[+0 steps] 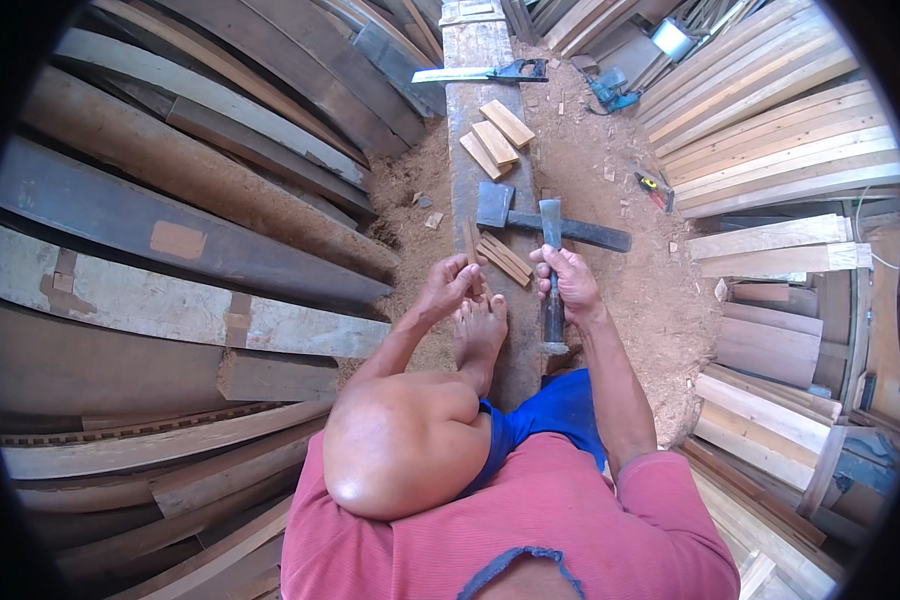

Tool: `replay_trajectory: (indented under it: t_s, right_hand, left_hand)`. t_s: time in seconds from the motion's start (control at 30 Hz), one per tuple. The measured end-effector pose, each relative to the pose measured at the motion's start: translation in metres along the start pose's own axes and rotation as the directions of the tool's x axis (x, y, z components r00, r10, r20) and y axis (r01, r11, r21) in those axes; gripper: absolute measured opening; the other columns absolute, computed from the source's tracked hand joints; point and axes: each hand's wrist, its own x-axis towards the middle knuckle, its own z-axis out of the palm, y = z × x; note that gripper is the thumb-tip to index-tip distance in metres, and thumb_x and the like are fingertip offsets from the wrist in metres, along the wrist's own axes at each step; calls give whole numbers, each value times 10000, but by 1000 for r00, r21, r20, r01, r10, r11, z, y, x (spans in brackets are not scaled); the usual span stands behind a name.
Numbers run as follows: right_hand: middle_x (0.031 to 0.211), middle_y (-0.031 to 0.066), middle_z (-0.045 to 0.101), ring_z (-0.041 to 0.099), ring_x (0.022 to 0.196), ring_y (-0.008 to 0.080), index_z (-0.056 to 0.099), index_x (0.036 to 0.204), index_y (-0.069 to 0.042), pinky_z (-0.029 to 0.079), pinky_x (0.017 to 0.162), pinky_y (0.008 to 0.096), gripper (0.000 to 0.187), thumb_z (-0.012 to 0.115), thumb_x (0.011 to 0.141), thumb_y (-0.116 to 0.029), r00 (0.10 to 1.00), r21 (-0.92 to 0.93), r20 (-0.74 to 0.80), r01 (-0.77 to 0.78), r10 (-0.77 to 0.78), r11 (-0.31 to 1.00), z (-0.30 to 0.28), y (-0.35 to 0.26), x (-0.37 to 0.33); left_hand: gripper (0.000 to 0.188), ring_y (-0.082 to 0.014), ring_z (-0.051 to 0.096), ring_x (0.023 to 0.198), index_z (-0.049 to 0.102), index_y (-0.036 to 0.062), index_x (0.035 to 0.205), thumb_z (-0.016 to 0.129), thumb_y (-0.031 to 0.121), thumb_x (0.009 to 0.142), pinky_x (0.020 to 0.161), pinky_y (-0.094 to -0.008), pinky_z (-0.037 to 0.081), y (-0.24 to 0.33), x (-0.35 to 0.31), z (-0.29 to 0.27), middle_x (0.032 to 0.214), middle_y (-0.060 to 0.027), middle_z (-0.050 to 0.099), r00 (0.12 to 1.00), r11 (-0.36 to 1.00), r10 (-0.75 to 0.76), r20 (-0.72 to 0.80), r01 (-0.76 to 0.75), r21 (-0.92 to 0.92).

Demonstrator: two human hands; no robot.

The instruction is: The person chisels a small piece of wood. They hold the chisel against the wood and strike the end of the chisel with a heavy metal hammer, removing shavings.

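My right hand [572, 285] is wrapped around a chisel [552, 225], its wide blade pointing away from me. My left hand [452, 287] is closed above my bare foot, fingers pinched at the lower end of a thin wood strip [471, 240]. Several narrow wood strips [505, 258] lie between my hands on a long plank [465, 100]. Just beyond, a mallet [495, 204] lies across the plank, its dark handle passing behind the chisel blade. Farther up rest several small flat wood pieces [494, 143].
A handsaw [480, 74] lies across the plank's far part. On the sawdust-covered floor at right are a teal power tool [611, 92] and a yellow-and-red hand tool [655, 190]. Stacked boards [180, 240] line the left; lighter lumber [770, 150] lines the right.
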Motion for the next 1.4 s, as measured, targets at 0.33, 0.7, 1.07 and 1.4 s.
replay_trajectory:
  t_s: [0.33,0.7,1.07,1.4]
  right_hand:
    - [725,-19,541,524,532,54,593,1015,-19,461,473,227,257,540,993,-270,996,-82,-61,-63,58,995,-1,21,-8]
    - [709,-20,537,516,520,56,595,985,-19,453,465,227,242,541,987,-255,993,-204,-108,-60,39,977,7,27,-4]
    - [712,-12,542,520,524,62,609,960,-22,447,463,233,239,560,968,-256,989,-240,-143,-68,34,968,7,34,-8]
    - [700,-7,543,524,526,64,612,956,-11,440,463,234,235,563,956,-241,988,-288,-157,-56,11,956,12,28,-11]
  left_hand:
    - [349,-120,627,744,521,2,1283,503,233,1022,661,-273,557,13,-6,4,910,-53,643,992,858,-118,34,119,-499]
    - [182,-49,492,549,521,95,909,648,221,949,473,-204,394,-13,-8,-10,743,6,582,988,936,-53,-145,-1,-353]
    - [268,-35,476,496,535,92,854,715,285,905,445,-201,402,-14,-8,-6,635,43,525,991,922,-22,-129,-30,-385]
    - [321,-120,636,770,593,8,1182,548,271,1005,671,-266,568,-16,-11,-13,921,-60,661,992,888,-120,25,119,-444]
